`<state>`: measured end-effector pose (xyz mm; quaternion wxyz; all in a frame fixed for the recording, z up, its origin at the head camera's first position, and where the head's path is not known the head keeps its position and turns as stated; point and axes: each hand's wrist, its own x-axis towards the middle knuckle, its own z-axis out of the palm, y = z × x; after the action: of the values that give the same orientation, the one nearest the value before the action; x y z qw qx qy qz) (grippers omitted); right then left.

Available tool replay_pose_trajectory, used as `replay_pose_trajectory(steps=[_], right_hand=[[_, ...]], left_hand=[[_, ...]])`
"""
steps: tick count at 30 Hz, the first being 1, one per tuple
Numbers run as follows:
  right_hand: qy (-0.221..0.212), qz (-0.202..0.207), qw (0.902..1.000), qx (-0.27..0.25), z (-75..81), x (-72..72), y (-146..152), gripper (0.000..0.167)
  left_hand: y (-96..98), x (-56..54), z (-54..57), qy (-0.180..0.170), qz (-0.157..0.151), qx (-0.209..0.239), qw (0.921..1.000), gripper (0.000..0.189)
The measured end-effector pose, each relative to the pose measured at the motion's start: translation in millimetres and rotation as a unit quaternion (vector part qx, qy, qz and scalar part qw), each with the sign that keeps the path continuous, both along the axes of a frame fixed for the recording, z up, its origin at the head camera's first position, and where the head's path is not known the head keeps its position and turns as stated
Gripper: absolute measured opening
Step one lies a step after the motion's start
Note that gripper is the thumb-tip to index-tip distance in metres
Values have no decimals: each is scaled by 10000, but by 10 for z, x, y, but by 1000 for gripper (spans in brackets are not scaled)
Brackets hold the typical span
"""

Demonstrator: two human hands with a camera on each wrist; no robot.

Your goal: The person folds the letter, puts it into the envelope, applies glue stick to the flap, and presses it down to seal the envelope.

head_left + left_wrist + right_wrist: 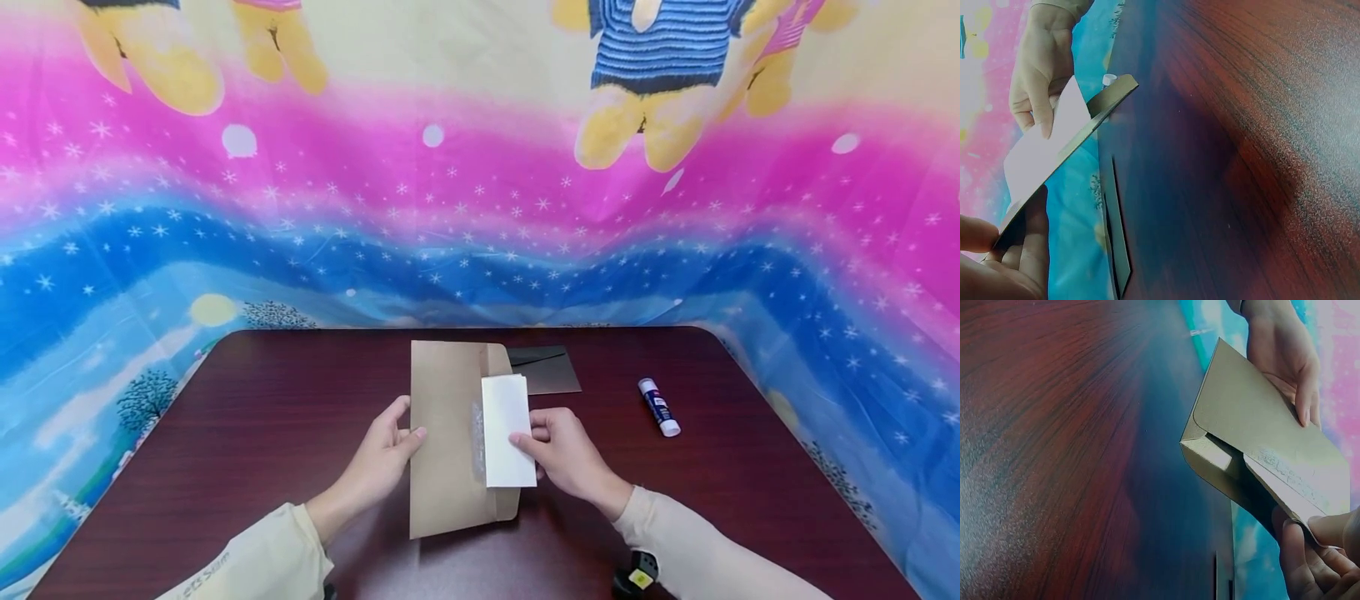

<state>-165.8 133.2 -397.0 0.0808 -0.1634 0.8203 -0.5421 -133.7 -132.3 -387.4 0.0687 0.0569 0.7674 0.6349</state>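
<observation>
My left hand [380,454] pinches the left edge of a brown paper envelope [446,442], thumb on the near face and fingers behind. The envelope is held up over the table, its flap side facing right. My right hand [566,450] pinches a folded white paper [506,433] by its right edge. In the head view the paper overlaps the envelope's open right side. A patch of glossy, wrinkled clear film [1285,469] shows on the envelope beside the paper. In the right wrist view the envelope's mouth gapes, and the paper lies at its edge.
A dark grey envelope [551,371] lies on the dark red wood table [315,375], behind the held envelope. Farther right lies a glue stick [659,407] with a white cap. A printed cloth [480,208] hangs around the table's back and sides.
</observation>
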Motion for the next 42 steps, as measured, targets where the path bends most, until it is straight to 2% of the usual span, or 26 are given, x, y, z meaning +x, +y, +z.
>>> replay_pose_trajectory(steps=[5, 11, 23, 30, 42], right_hand=[[-37, 161, 9998, -72, 1, 3, -7, 26], [-119, 519, 9985, -153, -21, 12, -9, 27], [-237, 1068, 9937, -239, -20, 4, 20, 31], [-427, 1155, 9914, -443, -3, -2, 21, 30], [-1029, 1083, 9872, -555, 83, 7, -18, 32]], left_hand=[[10, 6, -19, 104, 67, -114, 9999, 64], [46, 21, -44, 207, 85, -49, 9997, 64], [33, 17, -106, 204, 192, 5, 9996, 55], [2, -10, -125, 34, -252, 294, 9992, 59], [-9, -54, -144, 138, -592, 613, 9963, 46]])
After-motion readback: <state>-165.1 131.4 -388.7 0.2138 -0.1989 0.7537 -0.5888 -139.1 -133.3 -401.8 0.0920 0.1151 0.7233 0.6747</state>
